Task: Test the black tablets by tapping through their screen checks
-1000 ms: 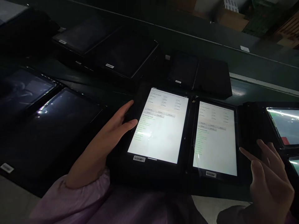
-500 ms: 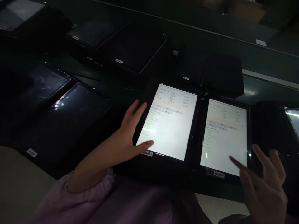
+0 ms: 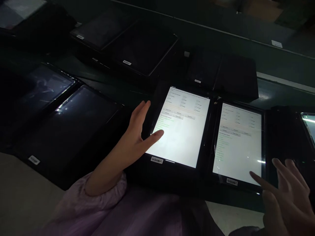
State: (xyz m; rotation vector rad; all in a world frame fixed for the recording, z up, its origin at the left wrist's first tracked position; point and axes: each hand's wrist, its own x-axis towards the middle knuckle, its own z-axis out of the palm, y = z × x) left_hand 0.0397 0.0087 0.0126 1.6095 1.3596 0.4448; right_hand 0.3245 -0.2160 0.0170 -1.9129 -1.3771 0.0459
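In front of me lie two lit tablets side by side, a left tablet (image 3: 182,137) and a right tablet (image 3: 238,154). Both screens show checkboxes, grey buttons and lines of green text on white. My left hand (image 3: 139,129) is spread at the left tablet's left edge, its thumb over the screen; whether the thumb touches the glass I cannot tell. My right hand (image 3: 286,196) is at the right tablet's lower right corner, fingers apart, index finger extended over the lower screen. It holds nothing. Barcode labels sit below both screens.
Two dark tablets (image 3: 71,131) lie at the left. Behind are more dark tablets (image 3: 145,49) and a further dark pair (image 3: 236,77). A partly lit screen (image 3: 309,121) shows at the right edge, another tablet (image 3: 19,13) at the upper left.
My left hand has shifted up slightly, its thumb now higher on the left screen. My right hand has moved a little right and down, towards the right tablet's corner.
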